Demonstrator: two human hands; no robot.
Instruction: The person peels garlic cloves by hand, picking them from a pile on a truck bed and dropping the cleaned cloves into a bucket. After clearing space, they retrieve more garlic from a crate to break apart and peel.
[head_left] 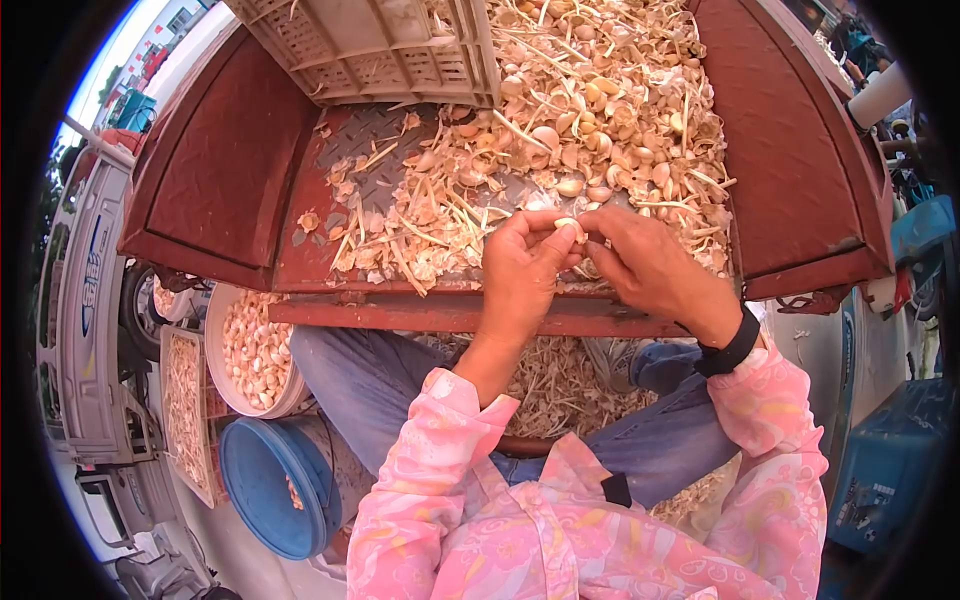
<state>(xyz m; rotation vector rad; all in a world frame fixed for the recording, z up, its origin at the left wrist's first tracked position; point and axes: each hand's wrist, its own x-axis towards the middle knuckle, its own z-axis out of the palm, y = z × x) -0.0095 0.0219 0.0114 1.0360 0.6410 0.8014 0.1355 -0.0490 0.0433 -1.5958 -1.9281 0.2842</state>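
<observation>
A pale garlic clove (569,226) is pinched between the fingertips of both hands. My left hand (527,262) has its thumb and forefinger closed on the clove from one side. From the other side, my right hand (648,262), with a black band at the wrist, closes its fingertips on it too. Both hands are held over the front edge of a red metal truck bed (400,308). Just beyond them, loose garlic cloves (570,187) lie mixed with dry skins and stalks (425,232).
A white plastic crate (400,50) stands on the bed at the back left. To my left are a white bucket of garlic cloves (258,350), a flat crate (187,415) and a blue bucket (268,490). More garlic skins (560,385) cover the ground between my legs.
</observation>
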